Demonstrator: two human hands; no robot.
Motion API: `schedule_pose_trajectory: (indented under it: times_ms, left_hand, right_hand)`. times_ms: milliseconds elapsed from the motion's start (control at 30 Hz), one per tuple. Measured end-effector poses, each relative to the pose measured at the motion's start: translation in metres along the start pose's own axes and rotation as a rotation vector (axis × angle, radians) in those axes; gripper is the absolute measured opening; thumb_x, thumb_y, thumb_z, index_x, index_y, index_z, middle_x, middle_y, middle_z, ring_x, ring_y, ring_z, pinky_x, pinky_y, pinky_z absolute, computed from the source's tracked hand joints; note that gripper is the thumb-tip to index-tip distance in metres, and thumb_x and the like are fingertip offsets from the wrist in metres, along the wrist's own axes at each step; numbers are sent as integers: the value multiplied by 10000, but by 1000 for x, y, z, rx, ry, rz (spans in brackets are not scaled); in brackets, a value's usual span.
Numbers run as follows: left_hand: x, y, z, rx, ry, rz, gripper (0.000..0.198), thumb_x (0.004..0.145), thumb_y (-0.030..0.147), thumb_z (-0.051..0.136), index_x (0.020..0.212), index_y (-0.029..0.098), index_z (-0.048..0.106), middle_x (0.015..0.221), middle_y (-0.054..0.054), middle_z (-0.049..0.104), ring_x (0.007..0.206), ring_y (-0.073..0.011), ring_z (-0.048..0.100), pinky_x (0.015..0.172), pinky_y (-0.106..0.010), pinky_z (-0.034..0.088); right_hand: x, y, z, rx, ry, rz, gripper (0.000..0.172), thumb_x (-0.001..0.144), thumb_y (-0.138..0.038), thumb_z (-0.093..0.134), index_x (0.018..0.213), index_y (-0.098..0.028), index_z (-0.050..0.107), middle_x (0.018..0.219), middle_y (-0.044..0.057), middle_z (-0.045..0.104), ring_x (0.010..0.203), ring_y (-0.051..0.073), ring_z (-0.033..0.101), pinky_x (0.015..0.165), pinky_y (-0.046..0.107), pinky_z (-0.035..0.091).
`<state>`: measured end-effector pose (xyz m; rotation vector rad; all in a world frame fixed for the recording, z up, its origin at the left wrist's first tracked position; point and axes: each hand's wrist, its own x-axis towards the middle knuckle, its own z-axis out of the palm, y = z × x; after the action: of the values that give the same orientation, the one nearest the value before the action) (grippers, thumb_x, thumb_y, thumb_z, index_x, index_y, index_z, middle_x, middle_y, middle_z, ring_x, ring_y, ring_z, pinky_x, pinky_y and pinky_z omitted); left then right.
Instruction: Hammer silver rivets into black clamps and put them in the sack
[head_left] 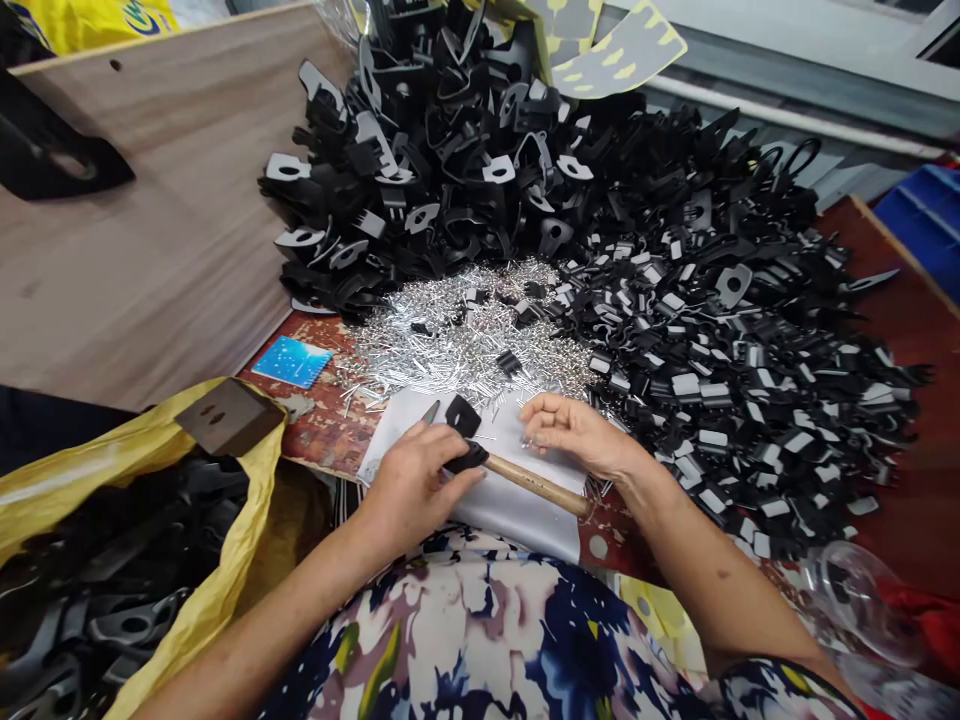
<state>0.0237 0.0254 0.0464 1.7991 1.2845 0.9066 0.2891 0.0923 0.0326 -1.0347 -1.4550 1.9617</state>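
Note:
My left hand (420,480) is closed on a small black plastic part (469,457), its fingertips pressed around it. Right above it shows another black piece (463,415); whether the two are joined, I cannot tell. A thin metal pin (486,436) sticks out beside them. From under the black part a wooden handle (536,485) slants down to the right; its other end is hidden. My right hand (574,432) hovers over the grey sheet (525,520) with fingers curled in a pinch. A small glint shows at its fingertips, too small to name.
A heap of silvery pins (465,345) lies just beyond the sheet. Black plastic clips (712,390) pile up at right, with larger black parts (450,150) behind. At left stand a wooden board (165,220), a blue card (292,361) and a yellow sack (259,510) of black parts.

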Motion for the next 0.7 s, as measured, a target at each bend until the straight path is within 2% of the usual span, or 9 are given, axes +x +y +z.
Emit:
schedule_pose_trajectory:
  times_ms: [100,167,233,300,333,433,500,633,700]
  left_hand:
    - [7,11,3,152,-143,121,162,850,312,739,712,229,718,737,-44,646,706,-221,511,780,-387,383]
    - [7,16,6,206,-228,173,179,871,295,710,708,223,700,724,-37,628,694,-214,505,766,-380,378]
    - [4,17,9,237,-259,208,192,887,244,667,698,215,670,717,-31,610,706,-211,511,750,-366,376]
    - [-3,14,6,256,-214,210,218,884,200,634,667,207,619,707,-20,588,714,-203,507,726,-350,364]
    - [-7,11,2,258,-164,191,230,882,192,627,655,203,593,698,-12,576,709,-196,500,714,-343,354]
    - [-19,-2,-16,175,57,52,264,885,238,645,646,200,541,665,12,530,689,-179,482,684,-327,338]
    - [-27,-14,-27,16,182,-102,277,873,293,668,648,202,535,659,19,501,678,-169,473,652,-308,343]
    - [-37,-29,-28,-361,238,-365,312,809,347,715,603,192,539,621,31,462,585,-128,421,533,-254,326]
    - [-38,-30,-20,-547,240,-443,312,761,362,740,587,187,549,607,33,455,539,-110,392,471,-229,313]
  right_hand:
    - [2,-6,19,46,-243,93,382,810,-342,814,1084,-205,586,801,-42,677,656,85,599,651,218,474]
    - [5,-7,32,20,-310,121,358,811,-328,809,1048,-201,573,772,-56,648,640,75,571,622,199,437]
    - [7,-6,41,-18,-329,133,333,808,-311,803,1013,-197,567,766,-60,626,640,75,550,617,197,417]
    - [8,-6,44,-86,-305,115,290,827,-302,774,999,-198,566,766,-58,615,645,85,537,624,208,413]
    - [9,-6,43,-166,-251,81,241,854,-296,741,1001,-201,576,771,-53,616,652,93,536,631,217,413]
    - [10,-5,35,-607,86,-118,54,935,-200,601,981,-210,627,809,-25,640,710,120,562,691,249,418]
    - [13,-1,34,-918,212,-242,138,941,-112,546,940,-206,648,839,-2,667,763,137,587,736,265,417]
    - [29,17,51,-1413,47,-383,177,973,-107,533,857,-185,641,799,47,663,769,178,563,724,296,398]
    - [38,24,61,-1586,41,-461,186,999,-158,532,848,-179,639,789,67,649,763,196,535,735,323,393]
